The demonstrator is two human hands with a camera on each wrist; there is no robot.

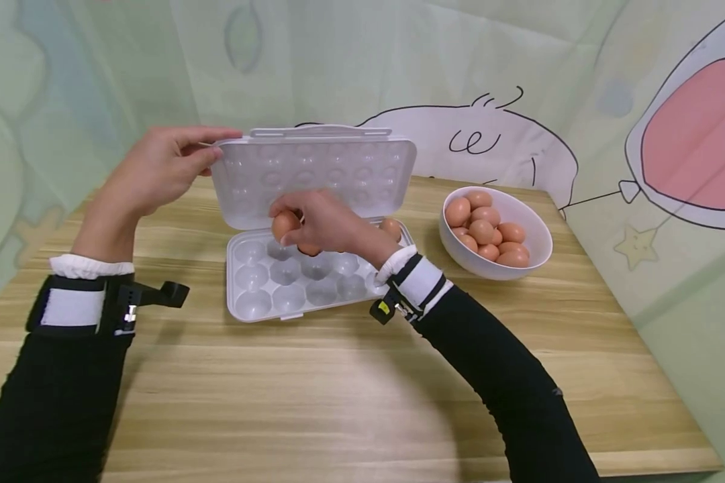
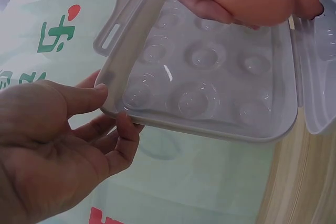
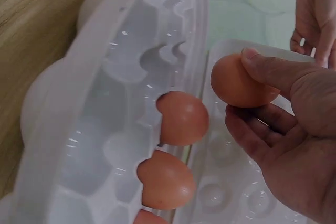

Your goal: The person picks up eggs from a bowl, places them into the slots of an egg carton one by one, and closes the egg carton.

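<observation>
A white plastic egg box (image 1: 231, 272) lies opened on the table, its dimpled lid (image 1: 314, 168) raised at the back. My left hand (image 1: 160, 164) grips the lid's upper left corner, thumb on one face and fingers behind. Over the left part of the box, my right hand (image 1: 332, 225) pinches a brown egg (image 3: 236, 82) between thumb and fingers, above the cups. Several eggs sit in the row along the hinge, among them one egg (image 1: 391, 229) at the right end and another egg (image 3: 184, 119) near the held one. My right hand partly hides this row in the head view.
To the right of the box stands a white bowl (image 1: 540, 245) with several brown eggs (image 1: 485, 216) in it. The wooden table (image 1: 314, 402) reaches a cartoon-printed cloth wall (image 1: 338, 60) at the back and right.
</observation>
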